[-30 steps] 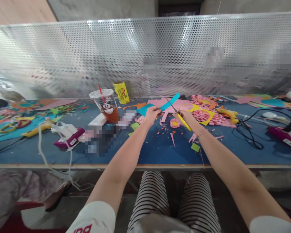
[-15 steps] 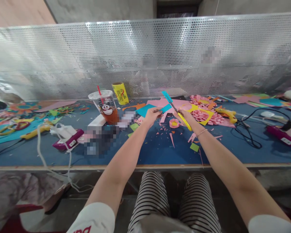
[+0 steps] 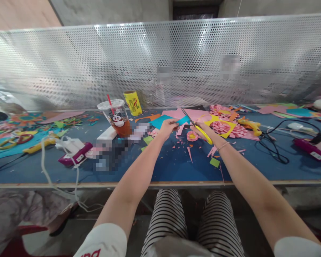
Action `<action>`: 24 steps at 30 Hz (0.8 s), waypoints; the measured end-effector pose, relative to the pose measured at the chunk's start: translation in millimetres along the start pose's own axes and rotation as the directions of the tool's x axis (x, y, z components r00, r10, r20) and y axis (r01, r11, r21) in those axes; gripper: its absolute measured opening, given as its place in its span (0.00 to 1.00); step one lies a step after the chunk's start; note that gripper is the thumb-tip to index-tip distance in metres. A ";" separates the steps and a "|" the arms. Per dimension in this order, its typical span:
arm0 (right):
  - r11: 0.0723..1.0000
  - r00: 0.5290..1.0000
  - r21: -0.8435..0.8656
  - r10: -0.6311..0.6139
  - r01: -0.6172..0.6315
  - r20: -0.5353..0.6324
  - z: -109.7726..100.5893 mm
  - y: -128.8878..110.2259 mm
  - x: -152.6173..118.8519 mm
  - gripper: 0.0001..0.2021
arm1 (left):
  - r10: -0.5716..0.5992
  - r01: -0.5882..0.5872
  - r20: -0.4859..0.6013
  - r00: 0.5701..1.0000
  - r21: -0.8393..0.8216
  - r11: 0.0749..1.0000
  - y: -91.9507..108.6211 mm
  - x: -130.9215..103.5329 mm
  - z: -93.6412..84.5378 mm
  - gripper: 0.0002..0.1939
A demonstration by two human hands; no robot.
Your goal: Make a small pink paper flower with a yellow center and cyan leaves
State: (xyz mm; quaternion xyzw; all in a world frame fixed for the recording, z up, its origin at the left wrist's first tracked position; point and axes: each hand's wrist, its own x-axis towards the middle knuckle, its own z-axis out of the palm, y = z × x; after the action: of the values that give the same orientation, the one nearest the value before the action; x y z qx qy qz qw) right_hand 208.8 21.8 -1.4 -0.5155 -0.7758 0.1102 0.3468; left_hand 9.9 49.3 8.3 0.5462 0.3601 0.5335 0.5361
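Note:
My left hand [image 3: 170, 127] pinches a small strip of blue paper [image 3: 183, 120], held just above the table. My right hand [image 3: 201, 129] is closed around a pair of scissors with yellow handles [image 3: 207, 137]. The scissor blades [image 3: 186, 115] point up and left, at the right end of the strip. Behind my left hand lies a larger blue paper sheet [image 3: 158, 121]. Below the scissors sits a small pink paper flower [image 3: 192, 136] with a yellow centre, among pink scraps.
A plastic cup of brown drink [image 3: 120, 119] and a yellow roll [image 3: 133, 102] stand left of my hands. Fringed pink flowers [image 3: 221, 127] and a yellow glue gun [image 3: 250, 125] lie right. Purple power strips [image 3: 75, 154] with cables sit on both sides. A perforated metal screen [image 3: 96, 64] borders the back.
The piece of blue paper at the scissor tips has come away from the strip and is no longer seen there. The scissors have shifted slightly; my left hand has stayed nearly still.

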 end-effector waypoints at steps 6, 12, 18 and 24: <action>0.992 0.995 0.084 0.093 -0.096 0.034 -7.4 -15.0 -4.7 0.18 | -0.013 0.012 0.018 1.000 0.017 1.000 1.4 -2.6 2.0 0.11; 0.980 0.965 -0.102 0.146 -0.171 -0.219 -11.0 -2.2 -0.4 0.17 | -0.022 0.021 0.019 1.000 0.023 1.000 0.1 -0.6 0.7 0.11; 0.907 0.945 -0.295 0.241 -0.300 -0.222 -24.4 28.0 -3.7 0.15 | -0.047 0.048 -0.048 0.998 0.035 0.998 1.6 1.4 0.6 0.09; 0.874 0.954 -0.383 0.269 -0.298 -0.130 -31.3 50.7 -8.0 0.07 | 0.004 0.005 -0.109 0.994 0.083 0.997 -1.5 3.8 -1.0 0.07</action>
State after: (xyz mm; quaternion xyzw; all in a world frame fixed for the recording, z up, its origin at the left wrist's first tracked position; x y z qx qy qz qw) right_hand 267.7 31.5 -8.5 -0.6870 -0.6848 -0.0191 0.2424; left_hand 9.9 53.4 7.4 0.5379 0.4109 0.5470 0.4926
